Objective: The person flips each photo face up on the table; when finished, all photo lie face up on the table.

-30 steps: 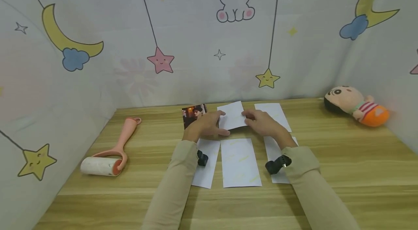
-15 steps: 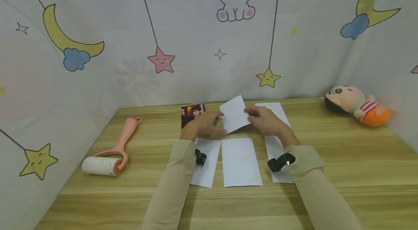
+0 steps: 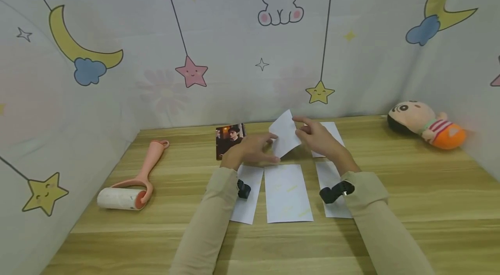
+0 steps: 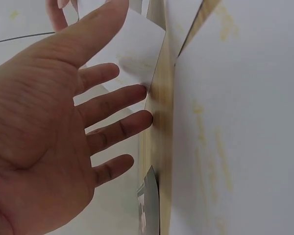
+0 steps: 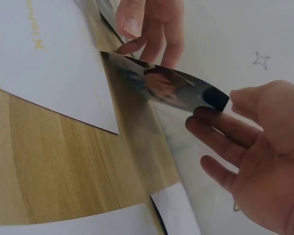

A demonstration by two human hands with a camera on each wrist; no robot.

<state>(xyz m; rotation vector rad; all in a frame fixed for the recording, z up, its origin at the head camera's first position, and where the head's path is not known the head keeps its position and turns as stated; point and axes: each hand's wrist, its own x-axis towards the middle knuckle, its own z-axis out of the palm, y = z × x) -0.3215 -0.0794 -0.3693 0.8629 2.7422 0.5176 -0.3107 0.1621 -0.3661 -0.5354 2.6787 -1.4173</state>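
Note:
In the head view a photo print [image 3: 285,134] stands tilted off the table, its white back towards me. My right hand [image 3: 317,139] pinches its right corner between thumb and fingers. The right wrist view shows the print's dark glossy picture side [image 5: 169,85], slightly bowed. My left hand [image 3: 253,148] is beside the print's left edge with fingers spread; in the left wrist view the fingertips [image 4: 147,91] are at or very near the print, contact unclear. Left of that hand lies a face-up photo [image 3: 225,147] of a person in dark clothes.
White-backed prints lie on the wooden table [image 3: 390,231]: front middle [image 3: 289,194], front left [image 3: 246,207], front right [image 3: 337,211] and back right [image 3: 333,131]. A pink-handled lint roller [image 3: 150,164] lies left. A plush doll [image 3: 427,127] lies at the back right, before a patterned curtain [image 3: 234,40].
The print has tilted up from nearly flat to steep, its right corner raised by my right hand. My left hand has shifted slightly right, uncovering more of the face-up photo.

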